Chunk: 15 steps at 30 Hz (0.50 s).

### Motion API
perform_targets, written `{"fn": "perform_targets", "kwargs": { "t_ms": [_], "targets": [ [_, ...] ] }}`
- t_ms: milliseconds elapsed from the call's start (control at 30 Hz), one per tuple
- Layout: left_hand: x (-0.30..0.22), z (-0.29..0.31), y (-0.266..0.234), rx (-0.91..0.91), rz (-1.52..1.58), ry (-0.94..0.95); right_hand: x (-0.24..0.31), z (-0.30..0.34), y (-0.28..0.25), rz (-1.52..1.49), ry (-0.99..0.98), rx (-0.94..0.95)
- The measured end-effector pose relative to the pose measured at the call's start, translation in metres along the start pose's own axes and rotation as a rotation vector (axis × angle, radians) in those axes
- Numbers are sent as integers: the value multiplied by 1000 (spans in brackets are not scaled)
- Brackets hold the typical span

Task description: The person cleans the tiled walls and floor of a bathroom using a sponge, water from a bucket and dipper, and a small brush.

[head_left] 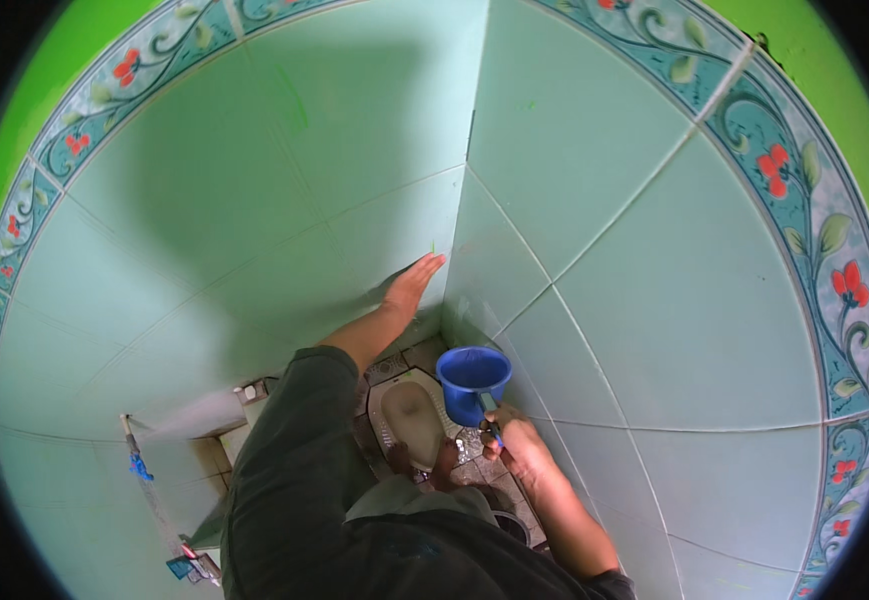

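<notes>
You hold the blue dipper [474, 372] in your right hand [516, 442], and the fingers of this hand are closed around its handle. The dipper is in front of the hand, near the lower part of the right wall [699, 300], with its round mouth turned upward. I see the blue inner side, but I cannot tell if there is water in it.

Your left hand [416, 284] is stretched forward to the left wall [354, 130], close to the corner where the two walls meet. Its fingers are straight and it grips nothing — it seems to rest on the tiles, although I cannot tell if the whole palm touches them.

Below your arms, the squat toilet [409, 408] is set in the tiled floor [489, 470], and the dipper appears just to the right of it. Your bare feet [444, 460] are at its near end. Behind them, a dark round container [511, 526] is partly hidden by your dark shirt [299, 480].

Both walls have pale green tiles, and along their top runs a floral border [779, 180] with red flowers — above it the paint is bright green. On your far left, a small blue object [140, 466] is near the wall.
</notes>
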<state>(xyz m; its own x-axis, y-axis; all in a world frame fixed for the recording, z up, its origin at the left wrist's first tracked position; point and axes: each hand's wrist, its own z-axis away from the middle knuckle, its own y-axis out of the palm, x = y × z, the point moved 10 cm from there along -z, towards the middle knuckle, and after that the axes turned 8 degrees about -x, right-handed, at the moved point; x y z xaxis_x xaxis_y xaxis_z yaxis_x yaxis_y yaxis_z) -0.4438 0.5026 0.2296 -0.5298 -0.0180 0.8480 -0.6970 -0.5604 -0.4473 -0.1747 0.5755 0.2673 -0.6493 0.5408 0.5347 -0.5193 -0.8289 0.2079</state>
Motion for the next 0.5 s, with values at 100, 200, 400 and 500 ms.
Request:
{"fn": "perform_targets", "kwargs": {
  "t_ms": [100, 200, 400, 500],
  "targets": [
    [-2, 7, 7, 33, 85, 27, 6, 4, 5, -39, -27, -3],
    [20, 42, 4, -159, 70, -90, 19, 16, 18, -3, -70, 47],
    [168, 147, -50, -441, 482, -541, 50, 60, 52, 58, -79, 162],
    [219, 184, -79, -519, 379, -629, 66, 66, 60, 121, -72, 163]
  ]
}}
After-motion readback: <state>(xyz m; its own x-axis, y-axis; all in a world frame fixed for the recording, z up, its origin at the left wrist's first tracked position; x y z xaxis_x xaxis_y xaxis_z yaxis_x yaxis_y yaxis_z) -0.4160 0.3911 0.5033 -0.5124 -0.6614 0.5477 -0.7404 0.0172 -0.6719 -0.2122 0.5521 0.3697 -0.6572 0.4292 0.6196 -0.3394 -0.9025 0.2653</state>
